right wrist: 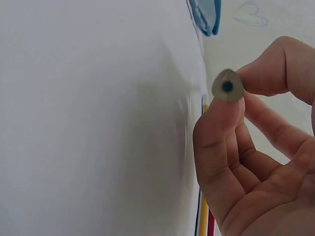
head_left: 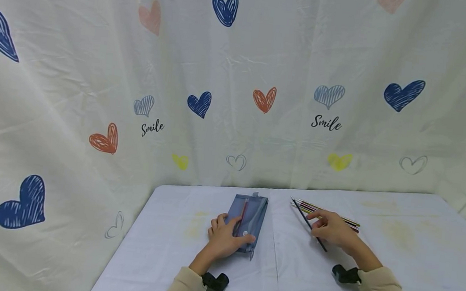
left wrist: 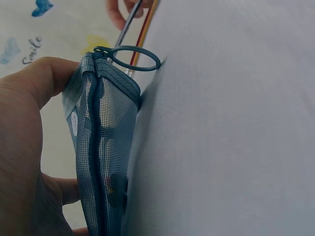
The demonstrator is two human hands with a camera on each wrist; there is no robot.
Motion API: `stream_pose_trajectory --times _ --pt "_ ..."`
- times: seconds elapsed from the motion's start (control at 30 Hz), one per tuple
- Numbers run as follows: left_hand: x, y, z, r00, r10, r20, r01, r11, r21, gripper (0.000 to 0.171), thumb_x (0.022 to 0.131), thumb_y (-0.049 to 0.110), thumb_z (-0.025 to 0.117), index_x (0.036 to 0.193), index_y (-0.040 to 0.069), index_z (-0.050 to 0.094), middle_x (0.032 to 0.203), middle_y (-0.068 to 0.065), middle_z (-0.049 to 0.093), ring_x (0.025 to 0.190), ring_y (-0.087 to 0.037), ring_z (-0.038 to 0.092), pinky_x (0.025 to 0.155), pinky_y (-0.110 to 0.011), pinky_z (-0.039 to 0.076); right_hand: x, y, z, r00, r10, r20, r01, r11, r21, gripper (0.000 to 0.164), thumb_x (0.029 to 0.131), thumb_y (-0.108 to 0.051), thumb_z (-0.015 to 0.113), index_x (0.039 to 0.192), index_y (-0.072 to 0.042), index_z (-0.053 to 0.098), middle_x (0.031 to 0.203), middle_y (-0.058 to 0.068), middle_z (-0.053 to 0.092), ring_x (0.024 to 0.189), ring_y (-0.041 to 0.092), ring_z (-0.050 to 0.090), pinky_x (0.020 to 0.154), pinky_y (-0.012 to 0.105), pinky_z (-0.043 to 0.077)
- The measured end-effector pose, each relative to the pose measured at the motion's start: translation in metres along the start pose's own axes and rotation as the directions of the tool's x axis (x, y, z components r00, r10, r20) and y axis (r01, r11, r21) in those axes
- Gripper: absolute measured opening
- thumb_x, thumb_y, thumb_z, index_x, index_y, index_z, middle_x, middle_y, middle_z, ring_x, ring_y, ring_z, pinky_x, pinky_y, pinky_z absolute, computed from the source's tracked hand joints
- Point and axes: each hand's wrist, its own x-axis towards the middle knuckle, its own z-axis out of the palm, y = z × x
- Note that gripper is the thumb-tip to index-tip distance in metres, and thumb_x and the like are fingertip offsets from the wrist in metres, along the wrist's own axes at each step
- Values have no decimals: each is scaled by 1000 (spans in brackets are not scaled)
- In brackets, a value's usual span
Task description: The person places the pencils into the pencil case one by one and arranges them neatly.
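Note:
In the head view, a blue mesh pencil case [head_left: 257, 214] lies on the white table. My left hand [head_left: 223, 237] rests on its near left part, fingers spread and thumb over the near end. A red pencil [head_left: 244, 209] shows along the case, beside my index finger. The left wrist view shows the case's zipper side and the pull ring [left wrist: 135, 58]. To the right, my right hand [head_left: 332, 229] pinches a dark pencil [head_left: 303, 217] between thumb and fingers. The right wrist view shows that pencil's blunt end [right wrist: 228, 86] with its dark core.
Several coloured pencils [head_left: 346, 220] lie in a bunch behind and under my right hand. Behind the table [head_left: 153, 255] hangs a white curtain [head_left: 232, 69] printed with hearts. Dark wrist cameras sit on both wrists, at the beige sleeves.

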Motion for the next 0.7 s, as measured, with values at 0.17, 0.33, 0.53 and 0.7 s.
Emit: stream_pose_trajectory --times 0.17,0.33,0.53,0.7 --pt "0 0 0 1000 -1 -1 1 1000 -4 86 82 65 71 152 19 50 158 -23 27 137 -41 24 105 -63 23 -1 -6 5 1000 11 11 -11 999 33 46 83 -2 69 128 1 61 90 7 60 72 17 57 60 28 46" --pt "-1 1 0 1000 -4 -4 4 1000 -6 86 82 65 71 152 19 50 158 -23 27 137 -41 24 105 -63 23 0 -10 12 1000 0 15 0 999 35 46 81 0 68 127 2 62 88 7 60 69 17 56 59 29 46" --pt "0 2 1 1000 -5 -6 5 1000 -2 86 82 64 72 152 19 50 158 -23 27 137 -41 24 105 -63 23 1 -11 20 999 35 6 -35 998 49 45 80 -1 68 124 1 63 87 6 62 72 17 58 62 30 48" --pt "0 2 1 1000 -6 -6 5 1000 -5 86 82 63 72 152 19 50 158 -24 27 137 -41 24 105 -64 23 -1 -15 25 999 36 5 -36 997 71 46 80 -2 68 126 1 64 90 7 65 75 17 61 65 31 51"
